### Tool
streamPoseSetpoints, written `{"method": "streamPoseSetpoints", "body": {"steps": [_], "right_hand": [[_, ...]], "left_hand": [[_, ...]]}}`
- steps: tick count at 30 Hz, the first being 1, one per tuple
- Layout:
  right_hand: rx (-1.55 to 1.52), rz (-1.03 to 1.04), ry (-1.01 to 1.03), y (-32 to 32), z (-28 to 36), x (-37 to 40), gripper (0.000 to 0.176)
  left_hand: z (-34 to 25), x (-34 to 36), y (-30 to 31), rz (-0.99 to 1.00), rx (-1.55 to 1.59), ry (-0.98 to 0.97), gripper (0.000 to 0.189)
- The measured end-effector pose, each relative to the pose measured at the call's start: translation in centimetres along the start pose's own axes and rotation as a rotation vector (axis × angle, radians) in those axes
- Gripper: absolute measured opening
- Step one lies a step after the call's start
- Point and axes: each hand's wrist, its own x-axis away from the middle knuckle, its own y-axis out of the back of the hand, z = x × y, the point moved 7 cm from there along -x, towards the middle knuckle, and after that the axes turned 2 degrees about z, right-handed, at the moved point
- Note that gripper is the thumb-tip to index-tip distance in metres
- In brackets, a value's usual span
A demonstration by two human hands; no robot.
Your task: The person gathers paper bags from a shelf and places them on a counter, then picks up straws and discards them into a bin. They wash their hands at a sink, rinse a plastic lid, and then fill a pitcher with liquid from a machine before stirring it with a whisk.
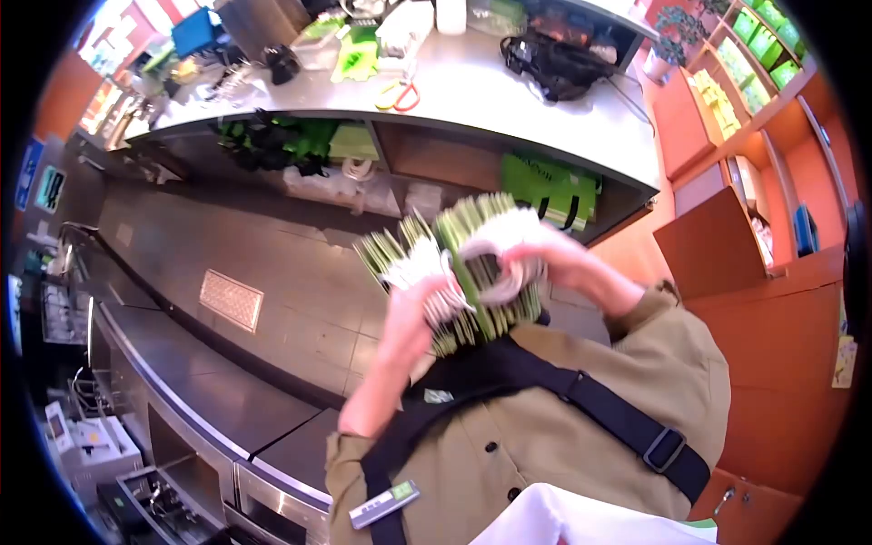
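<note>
In front of my chest I hold a thick stack of folded green paper bags (pixel 481 313), with white looped handles bunched along the top. My left hand (pixel 420 295) grips the handles and edges on the left part of the stack. On the other side, my right hand (pixel 531 247) is closed around the white handles (pixel 495 292) of the right part. The bags fan apart a little between the two hands. Motion blur and the bunched handles hide some fingertips.
A long counter (pixel 509 109) carries scissors (pixel 398 95), a black bag (pixel 559 68) and other items. On the shelf beneath lie green bags (pixel 545 186) and plastic-wrapped goods. Steel counters (pixel 182 363) run along the lower left. Orange cabinets (pixel 763 363) stand at the right.
</note>
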Motion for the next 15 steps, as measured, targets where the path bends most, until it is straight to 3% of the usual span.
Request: {"method": "streamPoseSetpoints", "body": {"steps": [3,4,5,6,8,9,11,13,15], "right_hand": [[-0.042,-0.077,0.017,4.2,3.2,-4.2,0.021],[-0.051,-0.198,0.053,4.4,5.5,-4.6,0.02],[-0.043,-0.324,0.111,5.4,7.5,-5.0,0.019],[-0.01,-0.257,0.11,5.8,9.5,-5.2,0.016],[0.02,-0.456,0.162,7.5,13.9,-4.4,0.012],[-0.042,-0.498,0.246,7.5,16.7,-4.4,0.018],[-0.257,-0.286,0.294,5.9,20.6,-5.3,0.021],[-0.219,-0.447,0.327,5.3,23.1,-5.0,0.026],[-0.045,-0.436,0.349,4.8,25.3,-4.8,0.029]], "left_hand": [[-4.8,-5.0,1.5,0.054,0.094,0.033,0.023],[-6.5,-6.3,1.8,0.017,0.123,0.03,0.024],[-7.9,-7.9,2.3,0.127,0.18,0.056,0.026],[-9.2,-8.9,3.6,0.097,0.195,0.061,0.027],[-12.7,-10.9,5.1,0.094,0.221,0.034,0.031],[-14.7,-11.5,4.8,0.211,0.241,0.024,0.033],[-17.7,-13.0,5.1,0.195,0.292,-0.013,0.033],[-19.7,-14.2,5.0,0.162,0.217,-0.006,0.032],[-21.7,-15.4,4.9,0.11,0.14,0.008,0.031]]}}
